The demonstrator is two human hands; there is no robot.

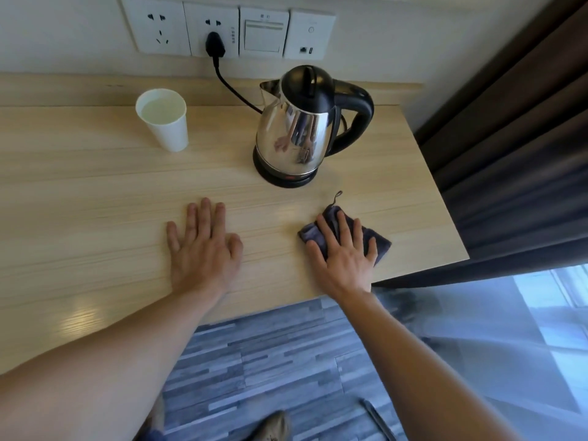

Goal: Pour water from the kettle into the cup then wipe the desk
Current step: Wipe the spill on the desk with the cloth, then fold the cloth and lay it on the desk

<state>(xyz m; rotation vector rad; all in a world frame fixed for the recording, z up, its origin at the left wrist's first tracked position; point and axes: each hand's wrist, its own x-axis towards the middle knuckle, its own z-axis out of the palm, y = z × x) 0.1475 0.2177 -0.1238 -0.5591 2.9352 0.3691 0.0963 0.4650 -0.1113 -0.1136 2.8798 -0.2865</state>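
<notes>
two steps logged; i count pouring done: cup [162, 119] left of kettle [305, 125] holds water; kettle on its base; right hand [345, 253] fingers spread flat on cloth [383, 243] nearer me than kettle; left hand [203, 246] flat, empty on desk [79, 192]; wiping remains.

I count one kettle [297, 128] on the counter [79, 192]. Left of the kettle stands one paper cup [164, 119]. Nearer me than the kettle lies one dark cloth [345, 237]. Two hands are mine: my left hand [203, 249] left of the kettle's base, my right hand [345, 259] on the cloth. Behind the kettle, four wall plates [227, 31] and one plug [214, 44].
</notes>
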